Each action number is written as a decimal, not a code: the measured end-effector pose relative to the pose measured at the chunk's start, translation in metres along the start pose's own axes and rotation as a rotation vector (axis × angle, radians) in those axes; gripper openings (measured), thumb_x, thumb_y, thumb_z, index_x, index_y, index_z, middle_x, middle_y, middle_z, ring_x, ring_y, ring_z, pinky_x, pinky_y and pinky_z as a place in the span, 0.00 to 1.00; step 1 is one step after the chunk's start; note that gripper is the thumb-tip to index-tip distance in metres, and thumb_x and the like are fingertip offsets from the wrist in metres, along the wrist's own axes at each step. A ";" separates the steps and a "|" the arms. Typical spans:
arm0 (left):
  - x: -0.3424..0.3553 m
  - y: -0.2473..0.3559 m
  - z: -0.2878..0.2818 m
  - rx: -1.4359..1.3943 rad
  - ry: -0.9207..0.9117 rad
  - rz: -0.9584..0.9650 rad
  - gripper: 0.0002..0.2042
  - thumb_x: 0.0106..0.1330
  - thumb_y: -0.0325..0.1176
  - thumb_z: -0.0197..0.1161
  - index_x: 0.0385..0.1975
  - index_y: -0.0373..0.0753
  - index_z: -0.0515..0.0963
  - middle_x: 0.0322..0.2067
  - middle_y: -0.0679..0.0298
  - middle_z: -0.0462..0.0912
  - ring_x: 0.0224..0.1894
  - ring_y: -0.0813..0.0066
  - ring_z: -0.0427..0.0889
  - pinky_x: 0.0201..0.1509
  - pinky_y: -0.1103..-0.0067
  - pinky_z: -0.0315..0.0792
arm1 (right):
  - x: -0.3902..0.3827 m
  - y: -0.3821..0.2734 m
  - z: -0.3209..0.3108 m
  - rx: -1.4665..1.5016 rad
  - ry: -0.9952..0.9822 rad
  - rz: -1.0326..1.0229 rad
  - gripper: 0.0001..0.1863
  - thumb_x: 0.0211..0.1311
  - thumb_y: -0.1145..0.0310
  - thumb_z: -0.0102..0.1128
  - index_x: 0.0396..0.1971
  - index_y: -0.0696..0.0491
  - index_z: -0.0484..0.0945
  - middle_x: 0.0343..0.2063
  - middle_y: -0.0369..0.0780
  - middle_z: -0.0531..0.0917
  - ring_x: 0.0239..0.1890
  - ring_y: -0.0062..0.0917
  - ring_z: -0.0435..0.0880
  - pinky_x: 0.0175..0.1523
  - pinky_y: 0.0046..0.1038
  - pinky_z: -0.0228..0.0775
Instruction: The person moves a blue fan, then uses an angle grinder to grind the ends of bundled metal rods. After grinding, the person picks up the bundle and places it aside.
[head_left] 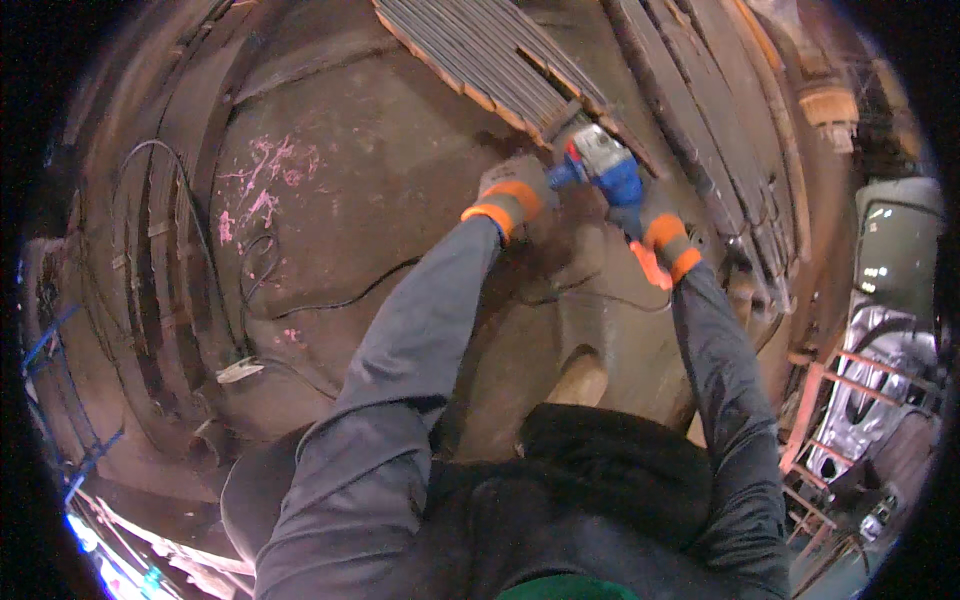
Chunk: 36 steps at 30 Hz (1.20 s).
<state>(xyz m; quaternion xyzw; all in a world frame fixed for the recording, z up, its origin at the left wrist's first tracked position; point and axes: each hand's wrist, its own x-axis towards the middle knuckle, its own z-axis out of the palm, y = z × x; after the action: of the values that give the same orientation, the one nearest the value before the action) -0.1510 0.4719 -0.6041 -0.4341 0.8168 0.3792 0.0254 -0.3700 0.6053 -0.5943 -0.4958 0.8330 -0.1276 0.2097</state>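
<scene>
Hands [518, 191], blue grinder [617, 178] between them

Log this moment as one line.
left hand: gripping grinder | right hand: gripping grinder, rear | grinder: at near end of bars, contact unclear | cable: curving at left

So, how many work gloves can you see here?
2: one on the left hand, one on the right hand, both at the blue power tool. More could be hidden near the dark rim.
</scene>
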 end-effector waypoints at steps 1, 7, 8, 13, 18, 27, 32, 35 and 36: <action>0.001 -0.002 -0.003 -0.004 -0.020 -0.002 0.18 0.53 0.42 0.66 0.40 0.38 0.86 0.43 0.51 0.86 0.45 0.51 0.85 0.49 0.65 0.78 | 0.005 0.005 0.007 0.057 0.047 -0.110 0.27 0.40 0.59 0.71 0.44 0.51 0.78 0.33 0.40 0.84 0.33 0.31 0.82 0.43 0.34 0.77; 0.010 0.011 -0.004 0.011 -0.066 -0.034 0.21 0.53 0.44 0.65 0.43 0.36 0.83 0.45 0.48 0.85 0.47 0.51 0.85 0.50 0.64 0.78 | 0.031 0.059 0.022 0.127 -0.037 -0.114 0.33 0.45 0.55 0.71 0.52 0.55 0.75 0.43 0.47 0.84 0.44 0.41 0.83 0.50 0.38 0.75; 0.014 0.013 -0.005 -0.009 -0.056 -0.032 0.21 0.53 0.43 0.64 0.42 0.36 0.83 0.44 0.49 0.85 0.47 0.51 0.85 0.50 0.64 0.79 | 0.038 0.071 0.023 0.032 -0.010 -0.029 0.32 0.44 0.55 0.72 0.50 0.54 0.77 0.44 0.49 0.84 0.45 0.43 0.83 0.51 0.40 0.75; 0.046 0.018 -0.011 0.094 -0.018 0.027 0.18 0.57 0.44 0.63 0.37 0.35 0.84 0.34 0.52 0.88 0.39 0.58 0.88 0.46 0.65 0.80 | 0.086 0.136 0.039 -0.361 -0.175 0.085 0.21 0.41 0.56 0.72 0.36 0.52 0.86 0.39 0.49 0.86 0.43 0.47 0.85 0.48 0.42 0.76; 0.055 0.008 -0.008 0.145 -0.120 0.001 0.18 0.57 0.46 0.64 0.37 0.36 0.84 0.32 0.55 0.88 0.38 0.60 0.88 0.44 0.67 0.80 | 0.085 0.133 0.057 -0.510 -0.404 0.020 0.16 0.46 0.55 0.68 0.30 0.52 0.87 0.36 0.49 0.86 0.41 0.49 0.85 0.46 0.44 0.76; 0.036 0.025 -0.012 0.070 -0.032 -0.152 0.22 0.55 0.46 0.65 0.47 0.41 0.83 0.46 0.54 0.86 0.50 0.55 0.84 0.54 0.67 0.76 | 0.027 0.004 -0.028 -0.735 -0.526 -0.045 0.15 0.48 0.56 0.69 0.33 0.50 0.88 0.40 0.49 0.86 0.45 0.46 0.85 0.49 0.43 0.76; 0.038 0.022 -0.013 0.161 -0.099 -0.163 0.21 0.53 0.44 0.66 0.45 0.41 0.83 0.47 0.56 0.86 0.51 0.58 0.84 0.55 0.67 0.76 | 0.040 0.012 -0.015 -0.682 -0.598 0.141 0.15 0.43 0.58 0.71 0.31 0.49 0.88 0.39 0.49 0.86 0.44 0.46 0.85 0.49 0.43 0.77; 0.041 0.022 -0.017 0.081 -0.089 -0.026 0.25 0.57 0.51 0.66 0.46 0.37 0.82 0.47 0.51 0.85 0.50 0.52 0.84 0.53 0.63 0.77 | 0.050 0.026 -0.007 -0.656 -0.599 0.176 0.14 0.43 0.59 0.70 0.30 0.50 0.88 0.38 0.49 0.86 0.44 0.46 0.86 0.48 0.43 0.77; 0.039 0.021 -0.019 0.119 -0.064 -0.052 0.24 0.58 0.50 0.65 0.47 0.37 0.81 0.47 0.51 0.85 0.51 0.52 0.83 0.53 0.63 0.76 | 0.050 0.026 -0.004 -0.633 -0.554 0.174 0.14 0.43 0.59 0.70 0.30 0.50 0.88 0.38 0.49 0.86 0.44 0.46 0.86 0.48 0.43 0.77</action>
<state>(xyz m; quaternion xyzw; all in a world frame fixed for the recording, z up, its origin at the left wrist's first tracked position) -0.1850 0.4403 -0.5928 -0.4406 0.8250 0.3430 0.0871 -0.4127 0.5741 -0.6129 -0.4791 0.7820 0.2904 0.2732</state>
